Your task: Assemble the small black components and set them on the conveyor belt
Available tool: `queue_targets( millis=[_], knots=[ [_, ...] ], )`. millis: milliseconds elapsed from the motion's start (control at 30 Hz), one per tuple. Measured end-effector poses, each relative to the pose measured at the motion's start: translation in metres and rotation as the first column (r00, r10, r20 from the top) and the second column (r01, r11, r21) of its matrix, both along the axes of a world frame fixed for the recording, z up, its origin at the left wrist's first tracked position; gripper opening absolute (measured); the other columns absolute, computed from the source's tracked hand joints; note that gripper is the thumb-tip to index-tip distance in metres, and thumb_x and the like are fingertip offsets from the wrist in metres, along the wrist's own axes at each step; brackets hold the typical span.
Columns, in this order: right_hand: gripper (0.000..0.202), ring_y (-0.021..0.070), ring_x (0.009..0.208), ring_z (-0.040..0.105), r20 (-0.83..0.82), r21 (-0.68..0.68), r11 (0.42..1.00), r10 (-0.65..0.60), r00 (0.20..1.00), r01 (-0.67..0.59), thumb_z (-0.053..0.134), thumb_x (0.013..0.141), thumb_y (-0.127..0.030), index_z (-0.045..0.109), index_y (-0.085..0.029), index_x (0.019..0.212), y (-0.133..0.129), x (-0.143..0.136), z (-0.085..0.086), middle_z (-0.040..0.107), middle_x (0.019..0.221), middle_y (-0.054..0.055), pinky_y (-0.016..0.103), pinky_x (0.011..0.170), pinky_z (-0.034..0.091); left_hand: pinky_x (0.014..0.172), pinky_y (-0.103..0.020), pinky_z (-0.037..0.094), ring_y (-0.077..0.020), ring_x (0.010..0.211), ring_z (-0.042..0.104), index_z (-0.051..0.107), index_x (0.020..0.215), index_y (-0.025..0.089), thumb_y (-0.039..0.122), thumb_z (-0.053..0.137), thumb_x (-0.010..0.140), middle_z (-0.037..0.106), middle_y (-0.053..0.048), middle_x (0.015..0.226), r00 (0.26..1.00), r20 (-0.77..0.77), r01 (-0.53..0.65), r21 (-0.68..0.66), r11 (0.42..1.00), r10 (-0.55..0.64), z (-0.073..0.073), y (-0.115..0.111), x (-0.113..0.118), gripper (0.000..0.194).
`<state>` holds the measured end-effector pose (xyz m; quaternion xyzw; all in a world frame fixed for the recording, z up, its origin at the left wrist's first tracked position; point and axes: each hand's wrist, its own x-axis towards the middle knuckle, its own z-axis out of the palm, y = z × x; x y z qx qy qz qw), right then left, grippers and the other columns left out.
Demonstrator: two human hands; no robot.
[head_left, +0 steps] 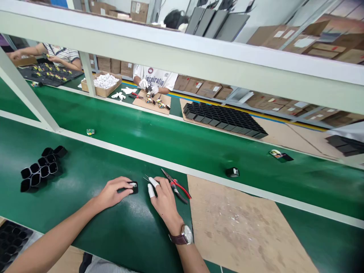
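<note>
My left hand [116, 192] is closed around a small black plastic case [135, 187] on the green bench, with something whitish inside it. Just to the right, my right hand [163, 199] wears white finger covers on two fingers and a wristwatch [183, 236] on its wrist. Its fingers pinch thin metal tweezers [146, 178], whose tips point left, apart from the case. Red-handled pliers [178, 185] lie on the bench right beside that hand, jaws towards the far side.
Several black cases [40, 170] stand grouped at left. A cardboard sheet [241, 223] lies at right. Beyond the white rail runs a green belt [136, 129] carrying a circuit board [90, 132] and a black case [232, 172]. Co-workers sit across it; a beam [182, 53] crosses overhead.
</note>
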<state>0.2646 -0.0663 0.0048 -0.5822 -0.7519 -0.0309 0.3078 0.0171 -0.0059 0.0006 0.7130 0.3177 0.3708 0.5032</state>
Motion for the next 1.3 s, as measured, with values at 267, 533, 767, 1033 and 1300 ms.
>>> queue_targets(
  millis=[267, 533, 767, 1033, 1300],
  knots=[
    [0.030, 0.0253, 0.103, 0.062, -0.053, 0.073, 0.982, 0.177, 0.983, -0.173, 0.049, 0.099, -0.006, 0.064, -0.017, 0.122, -0.007, -0.008, -0.016, 0.067, 0.112, 0.012, 0.043, 0.085, 0.056, 0.069, -0.023, 0.065, -0.0139, 0.071, 0.075, 0.076, 0.095, 0.012, 0.037, 0.093, 0.074, 0.079, -0.007, 0.087, 0.839, 0.310, -0.038, -0.786, 0.617, 0.448, 0.012, 0.020, 0.008, 0.037],
    [0.028, 0.0246, 0.103, 0.061, -0.054, 0.051, 0.967, 0.254, 0.966, -0.251, 0.049, 0.099, -0.006, 0.067, -0.017, 0.117, -0.012, -0.020, -0.021, 0.066, 0.110, 0.012, 0.042, 0.086, 0.058, 0.067, -0.025, 0.065, -0.0139, 0.068, 0.073, 0.076, 0.093, 0.012, 0.036, 0.093, 0.074, 0.078, -0.006, 0.085, 0.852, 0.305, -0.073, -0.736, 0.673, 0.426, 0.009, 0.018, 0.006, 0.035],
    [0.029, 0.0247, 0.099, 0.059, -0.060, 0.058, 0.960, 0.277, 0.959, -0.274, 0.048, 0.098, -0.005, 0.066, -0.016, 0.119, -0.009, -0.020, -0.030, 0.066, 0.108, 0.012, 0.043, 0.083, 0.057, 0.077, -0.034, 0.064, -0.0206, 0.083, 0.075, 0.071, 0.106, 0.017, 0.038, 0.078, 0.087, 0.077, -0.008, 0.098, 0.938, -0.151, -0.295, 0.130, 0.947, 0.313, 0.018, 0.094, 0.021, 0.029],
    [0.037, 0.0237, 0.097, 0.062, -0.081, 0.094, 0.969, 0.237, 0.968, -0.229, 0.047, 0.098, -0.007, 0.063, -0.021, 0.128, -0.010, -0.014, -0.030, 0.067, 0.109, 0.009, 0.041, 0.086, 0.057, 0.101, -0.053, 0.055, -0.0323, 0.111, 0.068, 0.064, 0.127, 0.018, 0.018, 0.076, 0.081, 0.072, -0.013, 0.114, 0.790, -0.277, -0.398, 0.447, 0.801, 0.547, 0.013, 0.200, 0.028, 0.047],
    [0.047, 0.0287, 0.100, 0.061, 0.087, 0.102, 0.990, -0.102, 0.991, 0.093, 0.044, 0.077, 0.005, 0.066, -0.018, 0.112, 0.004, 0.033, -0.043, 0.066, 0.113, 0.012, 0.044, 0.088, 0.054, 0.110, -0.059, 0.044, -0.0395, 0.129, 0.057, 0.071, 0.116, 0.018, 0.022, 0.065, 0.089, 0.067, -0.019, 0.129, 0.679, -0.366, -0.383, 0.563, 0.732, 0.637, 0.007, 0.193, -0.040, 0.028]
  ],
)
